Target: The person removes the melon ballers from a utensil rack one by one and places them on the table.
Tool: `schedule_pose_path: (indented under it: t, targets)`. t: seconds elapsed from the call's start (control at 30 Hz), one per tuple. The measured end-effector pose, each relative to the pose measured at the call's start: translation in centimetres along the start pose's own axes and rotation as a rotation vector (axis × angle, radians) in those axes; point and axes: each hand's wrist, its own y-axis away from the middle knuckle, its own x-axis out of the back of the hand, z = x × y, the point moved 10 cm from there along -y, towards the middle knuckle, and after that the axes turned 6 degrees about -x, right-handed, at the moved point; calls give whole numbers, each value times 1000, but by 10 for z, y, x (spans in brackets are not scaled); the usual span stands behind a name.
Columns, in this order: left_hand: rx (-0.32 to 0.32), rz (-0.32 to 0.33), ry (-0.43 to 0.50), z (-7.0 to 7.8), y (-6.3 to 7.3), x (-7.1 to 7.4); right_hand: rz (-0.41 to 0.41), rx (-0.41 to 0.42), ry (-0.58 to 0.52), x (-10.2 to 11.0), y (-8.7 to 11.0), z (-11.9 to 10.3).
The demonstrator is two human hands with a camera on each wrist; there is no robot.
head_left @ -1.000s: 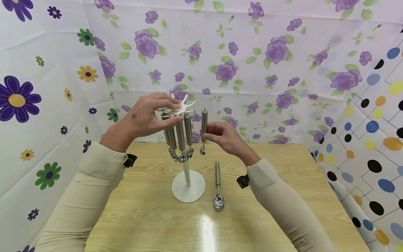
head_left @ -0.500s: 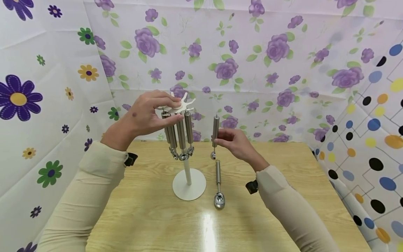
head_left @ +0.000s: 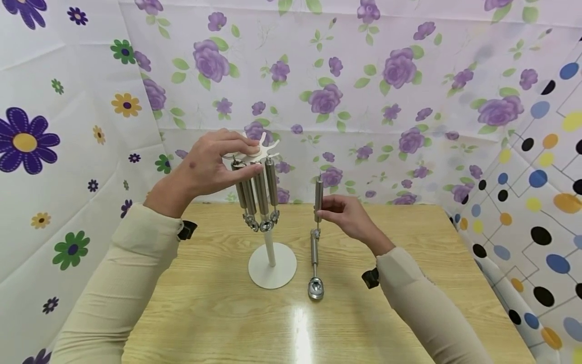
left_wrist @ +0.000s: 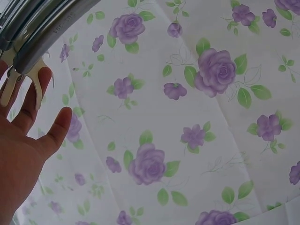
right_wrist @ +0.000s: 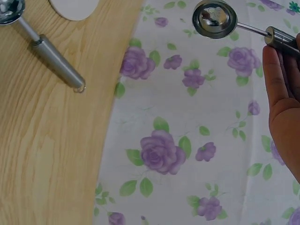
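My left hand [head_left: 213,162] rests its fingertips on the white top of a hook stand [head_left: 272,265]. Its thumb stretches across in front of the hanging handles, standing apart from the hooks in the left wrist view. Several steel-handled scoops [head_left: 261,194] hang heads down from the hooks. To the right of the stand, my right hand [head_left: 350,217] pinches another steel scoop [head_left: 319,194] by its handle, upright with the bowl down. Its round bowl [right_wrist: 214,18] shows in the right wrist view. A second scoop [head_left: 314,250] lies on the table, its handle end overlapped by the held scoop's bowl.
The wooden table [head_left: 218,313] reaches back to a floral cloth [head_left: 395,121]. Patterned cloths also hang at the left and right sides. The stand's round white base sits left of the lying scoop.
My right hand has carried its scoop rightward away from the stand and lowered it to over the lying scoop's handle end. My left hand stays at the stand's top.
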Motion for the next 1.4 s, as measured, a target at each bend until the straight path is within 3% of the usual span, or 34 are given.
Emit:
schedule_pose_path:
  t: [0.53,1.1,1.4]
  targets:
    - [4,20,-19,-1,2,1,34,-86,-32,1,12,53]
    - [-6,24,-54,3,1,1,65,-115,-36,-7,29,106]
    - [-3,25,-58,4,2,1,78,-194,-35,-4,40,128]
